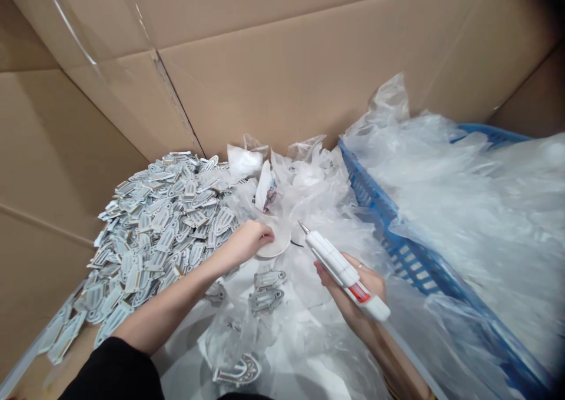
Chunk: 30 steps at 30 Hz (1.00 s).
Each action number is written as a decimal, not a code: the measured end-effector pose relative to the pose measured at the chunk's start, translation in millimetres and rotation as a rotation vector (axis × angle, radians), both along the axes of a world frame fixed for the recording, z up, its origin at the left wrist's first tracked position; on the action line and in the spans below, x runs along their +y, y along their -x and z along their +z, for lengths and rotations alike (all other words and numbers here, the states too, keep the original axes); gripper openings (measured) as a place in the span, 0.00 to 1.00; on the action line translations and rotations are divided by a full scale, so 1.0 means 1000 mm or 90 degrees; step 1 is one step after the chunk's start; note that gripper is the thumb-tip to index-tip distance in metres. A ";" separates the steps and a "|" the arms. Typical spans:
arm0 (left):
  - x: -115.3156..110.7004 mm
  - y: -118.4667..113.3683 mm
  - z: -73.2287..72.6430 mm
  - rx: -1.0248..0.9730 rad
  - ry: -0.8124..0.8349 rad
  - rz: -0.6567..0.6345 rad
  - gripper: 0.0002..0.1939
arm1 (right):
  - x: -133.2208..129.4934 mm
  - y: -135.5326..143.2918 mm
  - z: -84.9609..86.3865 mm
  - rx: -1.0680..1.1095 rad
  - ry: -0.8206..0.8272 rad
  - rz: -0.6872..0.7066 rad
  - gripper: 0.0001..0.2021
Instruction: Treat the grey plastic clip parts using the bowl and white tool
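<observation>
My right hand (357, 294) is wrapped round a white pen-shaped tool (333, 260) with a pointed metal tip and a red-orange window near its back end. The tip points up and left, apart from other things. My left hand (252, 239) is closed in a pinch over a small round white dish (278, 246); what its fingertips hold, if anything, is hidden. Below it, a few flat grey-silver pieces (266, 299) with slotted fronts lie on the white surface. Nearer me, another such piece (241, 370) lies partly under clear plastic film.
A large heap of similar grey pieces (163, 223) covers the left side. Clear plastic bags (309, 176) lie crumpled behind the dish. A blue basket (375, 197) overflowing with clear bags stands on the right. Cardboard walls (286, 76) rise at the back and left.
</observation>
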<state>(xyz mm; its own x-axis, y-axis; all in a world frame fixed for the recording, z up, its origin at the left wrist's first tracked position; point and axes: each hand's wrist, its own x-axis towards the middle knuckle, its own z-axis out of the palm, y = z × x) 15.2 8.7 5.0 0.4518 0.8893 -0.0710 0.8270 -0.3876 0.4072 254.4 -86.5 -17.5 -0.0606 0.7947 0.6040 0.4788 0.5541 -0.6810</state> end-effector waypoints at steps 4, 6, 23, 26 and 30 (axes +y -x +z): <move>-0.011 0.004 0.015 -0.069 -0.044 0.001 0.11 | 0.000 0.001 0.000 0.005 -0.001 -0.001 0.10; -0.023 0.004 0.024 -0.114 -0.030 0.025 0.10 | 0.000 0.002 0.000 0.014 0.008 -0.007 0.11; -0.097 0.008 -0.041 -0.463 0.153 0.320 0.10 | -0.003 0.004 0.002 0.003 0.033 0.013 0.12; -0.096 0.004 -0.048 -0.418 0.111 0.306 0.09 | -0.003 0.004 0.002 0.008 0.037 0.006 0.14; -0.093 0.005 -0.051 -0.313 0.011 0.221 0.08 | -0.004 0.003 0.001 -0.011 0.038 0.016 0.14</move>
<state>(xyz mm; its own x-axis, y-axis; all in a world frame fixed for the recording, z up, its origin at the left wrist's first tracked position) 10.6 -84.0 -46.0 0.1180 0.9914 0.0568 0.6174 -0.1181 0.7778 251.0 -90.0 -16.2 -0.0917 0.8271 0.5545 0.4774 0.5252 -0.7045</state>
